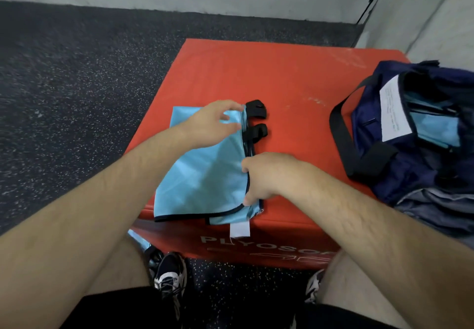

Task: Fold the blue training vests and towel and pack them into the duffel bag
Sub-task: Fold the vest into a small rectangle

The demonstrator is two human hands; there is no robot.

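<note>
Light-blue and trimmed in black, a folded vest [205, 180] lies on the near-left part of a red padded box [282, 77], its near edge reaching the box's near rim, where a white tag [239, 228] hangs over. Two black straps [256, 121] stick out from its far right corner. The left hand [215, 126] reaches across the vest, with curled fingers and thumb pinching the fabric at that far right corner. The right hand [266, 177] curls round the vest's right edge, nearer the person, gripping the layers between thumb and fingers. A navy duffel bag [369, 133] stands open at the right side of the box, well apart from the vest, with more light-blue fabric [431, 128] showing inside it. A grey cloth [436, 208] lies bunched just near of the bag.
</note>
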